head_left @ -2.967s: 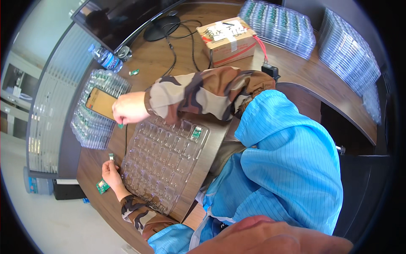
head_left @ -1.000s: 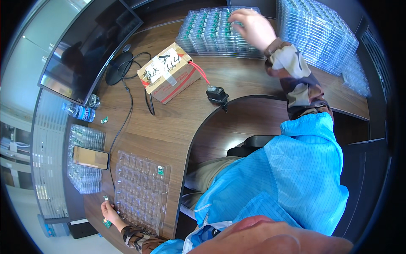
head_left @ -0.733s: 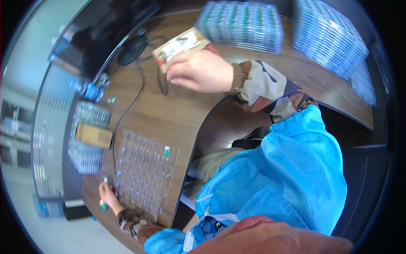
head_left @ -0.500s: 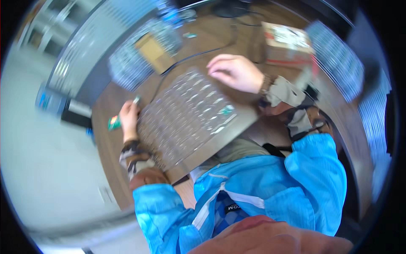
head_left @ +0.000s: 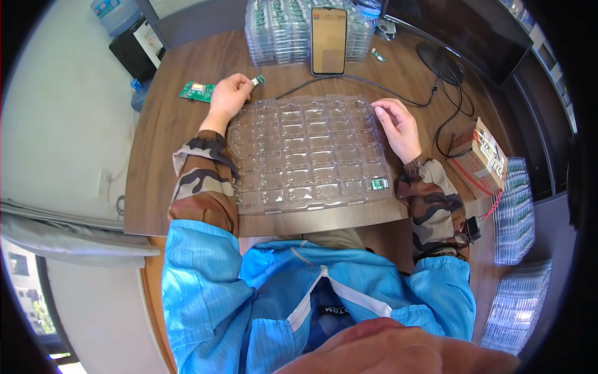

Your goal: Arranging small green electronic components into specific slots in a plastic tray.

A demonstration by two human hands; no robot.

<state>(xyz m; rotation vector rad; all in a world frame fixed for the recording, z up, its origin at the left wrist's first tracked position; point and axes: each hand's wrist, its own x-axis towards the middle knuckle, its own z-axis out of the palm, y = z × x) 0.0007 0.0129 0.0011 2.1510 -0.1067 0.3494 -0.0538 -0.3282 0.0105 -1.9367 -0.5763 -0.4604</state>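
Note:
Between my left thumb and fingers is a small green circuit board (head_left: pixel 259 80), its end sticking out to the right. My left hand (head_left: pixel 230 96) is closed around it above the tray's far left corner. Just left of it lies a larger green circuit board (head_left: pixel 197 91) with a lit display. A clear plastic tray (head_left: pixel 305 153) with many square pockets lies in front of me. One small circuit board (head_left: pixel 379 184) sits in its near right pocket. My right hand (head_left: pixel 398 128) has curled fingers, thumb and fingertips at the tray's far right corner.
Stacked clear trays of boards (head_left: pixel 277 31) stand at the back, a phone (head_left: pixel 329 40) upright before them. A loose small board (head_left: pixel 378 55), black cable (head_left: pixel 374 85) and monitor (head_left: pixel 461 37) are beyond. At right are a cardboard box (head_left: pixel 476 159) and more stacked trays (head_left: pixel 514 212).
My view has swung round and steadied, so the tray now looks squarer to me. My left hand still holds the small board, and the right remains by the tray's far right corner.

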